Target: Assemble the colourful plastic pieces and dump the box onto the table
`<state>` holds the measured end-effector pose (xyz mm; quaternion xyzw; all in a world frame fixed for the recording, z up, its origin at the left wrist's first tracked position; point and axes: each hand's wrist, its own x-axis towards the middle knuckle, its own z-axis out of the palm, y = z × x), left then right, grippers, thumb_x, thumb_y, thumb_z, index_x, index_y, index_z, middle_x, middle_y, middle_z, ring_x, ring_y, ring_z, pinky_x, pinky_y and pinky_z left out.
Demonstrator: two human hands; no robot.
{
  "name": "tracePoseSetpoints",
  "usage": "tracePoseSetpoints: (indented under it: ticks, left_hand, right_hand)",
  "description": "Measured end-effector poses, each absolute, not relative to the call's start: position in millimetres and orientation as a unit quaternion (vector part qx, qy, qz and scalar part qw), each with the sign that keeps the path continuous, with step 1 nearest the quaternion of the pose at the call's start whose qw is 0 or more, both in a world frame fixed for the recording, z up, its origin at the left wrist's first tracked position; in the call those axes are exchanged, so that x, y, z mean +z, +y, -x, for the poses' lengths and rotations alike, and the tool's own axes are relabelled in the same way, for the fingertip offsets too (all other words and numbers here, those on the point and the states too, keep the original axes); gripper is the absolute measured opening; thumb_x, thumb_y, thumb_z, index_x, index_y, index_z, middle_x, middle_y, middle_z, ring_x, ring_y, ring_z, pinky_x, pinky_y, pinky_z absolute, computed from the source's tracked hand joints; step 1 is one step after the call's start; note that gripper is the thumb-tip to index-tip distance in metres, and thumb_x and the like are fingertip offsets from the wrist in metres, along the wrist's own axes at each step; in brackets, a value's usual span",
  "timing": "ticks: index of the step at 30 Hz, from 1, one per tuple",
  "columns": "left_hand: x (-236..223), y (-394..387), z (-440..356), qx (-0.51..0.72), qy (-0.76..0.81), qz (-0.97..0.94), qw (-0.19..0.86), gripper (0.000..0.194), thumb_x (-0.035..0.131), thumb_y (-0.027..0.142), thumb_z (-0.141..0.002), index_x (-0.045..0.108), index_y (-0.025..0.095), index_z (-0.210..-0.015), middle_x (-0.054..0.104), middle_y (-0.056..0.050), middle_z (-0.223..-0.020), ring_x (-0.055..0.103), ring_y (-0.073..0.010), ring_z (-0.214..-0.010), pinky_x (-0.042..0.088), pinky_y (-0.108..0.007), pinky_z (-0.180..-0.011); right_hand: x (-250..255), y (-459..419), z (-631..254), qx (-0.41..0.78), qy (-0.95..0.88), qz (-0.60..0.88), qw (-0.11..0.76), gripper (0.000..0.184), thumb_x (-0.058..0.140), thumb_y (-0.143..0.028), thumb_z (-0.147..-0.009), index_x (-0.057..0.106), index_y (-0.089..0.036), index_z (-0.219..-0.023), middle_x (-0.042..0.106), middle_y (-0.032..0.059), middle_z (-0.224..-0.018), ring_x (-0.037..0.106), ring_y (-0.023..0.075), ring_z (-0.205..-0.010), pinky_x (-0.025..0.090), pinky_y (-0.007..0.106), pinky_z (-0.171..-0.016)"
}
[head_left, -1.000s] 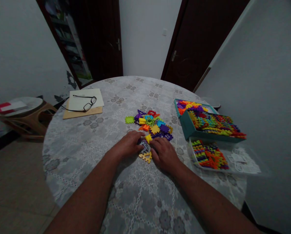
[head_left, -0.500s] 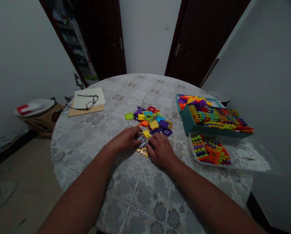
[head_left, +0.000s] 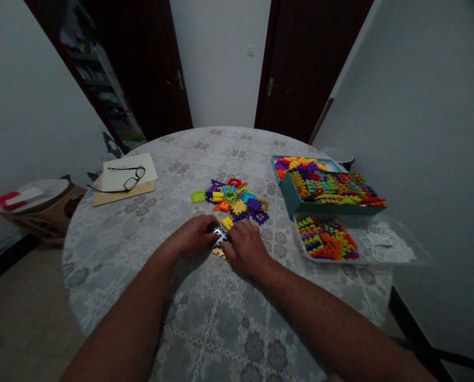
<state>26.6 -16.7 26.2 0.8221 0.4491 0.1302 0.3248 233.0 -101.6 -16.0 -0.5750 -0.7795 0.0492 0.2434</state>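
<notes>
Between my two hands is a silver-grey interlocking building piece (head_left: 220, 235), partly covered by fingers. My left hand (head_left: 195, 233) grips its left side with thumb and fingers closed. On its right side, my right hand (head_left: 245, 246) is closed on the same piece, the thumb toward me. A pale yellow toothed piece (head_left: 219, 252) shows just below the grey one; whether they are joined I cannot tell. Touching distance beyond my fingers lies a small yellow piece (head_left: 227, 223). Behind it spreads a loose pile of colourful building pieces (head_left: 239, 199).
A teal box (head_left: 292, 199) of sorted pieces stands on the right, with a clear plastic tray (head_left: 300, 246) of more pieces in front. White flat pieces (head_left: 388, 244) lie in its right part. Glasses (head_left: 131, 183) rest on papers (head_left: 149, 165) at the left of the cloth-covered table (head_left: 217, 329).
The camera view has shifted, so the table and its things appear further left. The grey piece looks tilted and catches more light between my hands, which have drawn closer around it.
</notes>
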Motion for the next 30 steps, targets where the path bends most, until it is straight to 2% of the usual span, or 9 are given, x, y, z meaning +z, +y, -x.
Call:
tracePoseSetpoints:
  ticks: [6, 12, 15, 20, 24, 28, 30]
  left_hand:
    - [27, -16, -23, 0.158, 0.439, -0.807, 0.362, 0.03, 0.071, 0.034, -0.084, 0.079, 0.019, -0.108, 0.076, -0.006, -0.094, 0.067, -0.0236, -0.085, 0.049, -0.033, -0.076]
    - [28, -14, -20, 0.188, 0.45, -0.762, 0.427, 0.045, 0.076, 0.033, -0.078, 0.075, 0.018, -0.12, 0.077, -0.007, -0.096, 0.07, -0.0253, -0.087, 0.054, -0.037, -0.082]
    - [29, -13, -18, 0.181, 0.442, -0.757, 0.445, 0.042, 0.076, 0.032, -0.077, 0.076, 0.018, -0.117, 0.077, -0.006, -0.096, 0.07, -0.0242, -0.087, 0.054, -0.036, -0.081]
    - [30, -13, -14, 0.165, 0.408, -0.757, 0.483, 0.041, 0.076, 0.035, -0.082, 0.077, 0.017, -0.119, 0.069, -0.002, -0.084, 0.064, -0.0199, -0.077, 0.05, -0.033, -0.074]
    - [33, -17, -14, 0.197, 0.366, -0.728, 0.545, 0.035, 0.078, 0.033, -0.084, 0.076, 0.017, -0.115, 0.076, -0.007, -0.098, 0.069, -0.022, -0.087, 0.053, -0.036, -0.082]
    - [36, -17, -14, 0.275, 0.359, -0.669, 0.59, 0.047, 0.078, 0.027, -0.085, 0.07, 0.021, -0.131, 0.076, -0.008, -0.107, 0.07, -0.0215, -0.09, 0.054, -0.035, -0.081]
    - [36, -17, -14, 0.299, 0.357, -0.654, 0.597, 0.048, 0.077, 0.025, -0.085, 0.069, 0.021, -0.132, 0.076, -0.008, -0.112, 0.07, -0.0208, -0.09, 0.055, -0.035, -0.082]
  right_hand:
    - [-18, -99, -234, 0.052, -0.774, 0.575, 0.261, 0.019, 0.08, -0.037, -0.1, 0.071, -0.021, -0.103, 0.07, 0.0093, -0.113, 0.057, 0.029, -0.113, 0.043, 0.043, -0.096]
    - [-22, -97, -233, 0.063, -0.772, 0.564, 0.288, 0.016, 0.08, -0.031, -0.099, 0.069, -0.022, -0.104, 0.071, 0.0084, -0.112, 0.058, 0.0283, -0.111, 0.043, 0.041, -0.094]
    - [-25, -97, -233, 0.061, -0.769, 0.561, 0.302, 0.017, 0.08, -0.029, -0.097, 0.067, -0.022, -0.106, 0.071, 0.0083, -0.111, 0.059, 0.0284, -0.111, 0.042, 0.041, -0.094]
    - [-26, -96, -234, 0.063, -0.768, 0.558, 0.307, 0.016, 0.079, -0.028, -0.095, 0.065, -0.022, -0.101, 0.071, 0.0079, -0.108, 0.06, 0.0285, -0.109, 0.043, 0.041, -0.094]
    - [-26, -96, -235, 0.072, -0.764, 0.554, 0.324, 0.015, 0.074, -0.026, -0.095, 0.065, -0.023, -0.106, 0.072, 0.0077, -0.107, 0.062, 0.0286, -0.108, 0.044, 0.042, -0.094]
    - [-26, -96, -235, 0.083, -0.749, 0.557, 0.349, 0.029, 0.07, -0.021, -0.094, 0.066, -0.021, -0.123, 0.074, 0.0091, -0.11, 0.065, 0.0285, -0.108, 0.046, 0.043, -0.097]
    - [-26, -95, -235, 0.083, -0.747, 0.554, 0.359, 0.029, 0.068, -0.02, -0.095, 0.067, -0.02, -0.125, 0.075, 0.0103, -0.112, 0.066, 0.029, -0.11, 0.047, 0.043, -0.099]
